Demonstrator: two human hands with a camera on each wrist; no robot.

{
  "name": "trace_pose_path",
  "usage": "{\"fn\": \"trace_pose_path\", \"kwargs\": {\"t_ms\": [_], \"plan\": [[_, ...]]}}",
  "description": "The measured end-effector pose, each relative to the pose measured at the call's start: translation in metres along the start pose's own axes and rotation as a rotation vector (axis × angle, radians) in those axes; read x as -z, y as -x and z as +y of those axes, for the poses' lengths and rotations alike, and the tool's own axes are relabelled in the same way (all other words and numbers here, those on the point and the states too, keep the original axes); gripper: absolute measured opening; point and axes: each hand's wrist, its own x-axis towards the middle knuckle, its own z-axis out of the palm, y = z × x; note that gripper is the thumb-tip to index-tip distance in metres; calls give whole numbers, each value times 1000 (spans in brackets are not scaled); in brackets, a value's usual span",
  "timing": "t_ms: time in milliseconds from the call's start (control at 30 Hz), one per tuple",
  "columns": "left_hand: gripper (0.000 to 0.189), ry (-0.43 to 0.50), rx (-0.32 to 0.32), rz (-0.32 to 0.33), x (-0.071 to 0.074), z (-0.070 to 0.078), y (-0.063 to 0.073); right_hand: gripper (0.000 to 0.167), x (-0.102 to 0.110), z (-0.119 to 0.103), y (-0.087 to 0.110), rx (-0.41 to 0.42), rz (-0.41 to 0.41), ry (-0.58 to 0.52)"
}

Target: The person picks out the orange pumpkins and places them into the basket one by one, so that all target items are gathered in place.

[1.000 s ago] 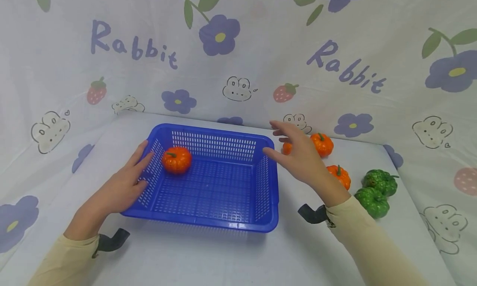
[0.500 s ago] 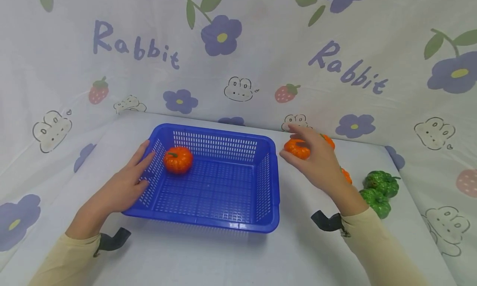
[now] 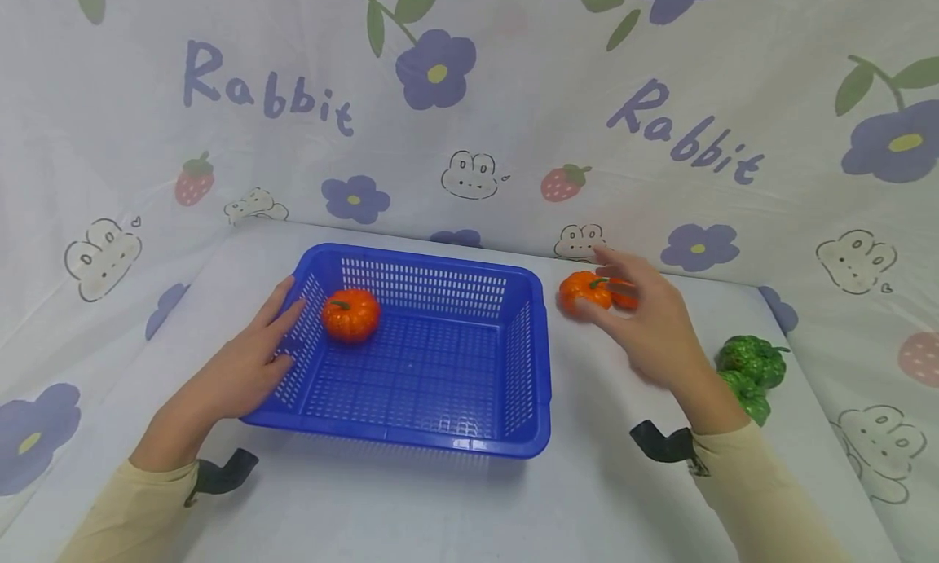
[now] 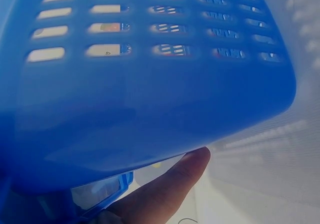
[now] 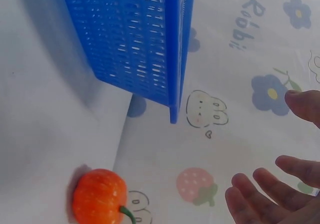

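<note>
A blue plastic basket (image 3: pixel 411 441) with slotted walls stands left of centre, with one small orange pumpkin (image 3: pixel 350 315) at its left end. My left hand (image 3: pixel 242 367) rests on the left rim, its fingers lying over the edge; in the left wrist view one finger (image 4: pixel 172 186) touches the rim. Right of the basket, my right hand (image 3: pixel 653 327) hovers, fingers spread and apart from everything. Beside its fingertips sits an orange pumpkin (image 3: pixel 584 294). A second orange pumpkin (image 3: pixel 623 294) shows partly behind the fingers. In the right wrist view, the right hand (image 5: pixel 280 194) holds nothing.
Two green pumpkins (image 3: pixel 751 361) sit together near the right side of the table, the nearer one partly covered by the right wrist. A white tabletop (image 3: pixel 411 514) lies under everything. A printed curtain (image 3: pixel 513 98) hangs behind the table.
My right hand has moved to the right, away from the basket's right rim, uncovering the nearest orange pumpkin and covering one farther right. The left hand and basket hold still.
</note>
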Motion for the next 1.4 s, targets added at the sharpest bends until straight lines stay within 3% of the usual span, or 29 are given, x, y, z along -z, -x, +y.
{"fn": "trace_pose_path", "kwargs": {"t_ms": [333, 633, 1100, 1400], "plan": [[73, -4, -2, 4, -1, -2, 0, 71, 7, 14, 10, 24, 50, 39], [72, -4, 2, 1, -1, -1, 0, 72, 19, 21, 21, -56, 56, 62], [71, 11, -7, 4, 0, 1, 1, 75, 34, 41, 34, -21, 118, 76], [71, 14, -8, 9, -1, 2, 1, 77, 46, 44, 40, -87, 154, 121]]}}
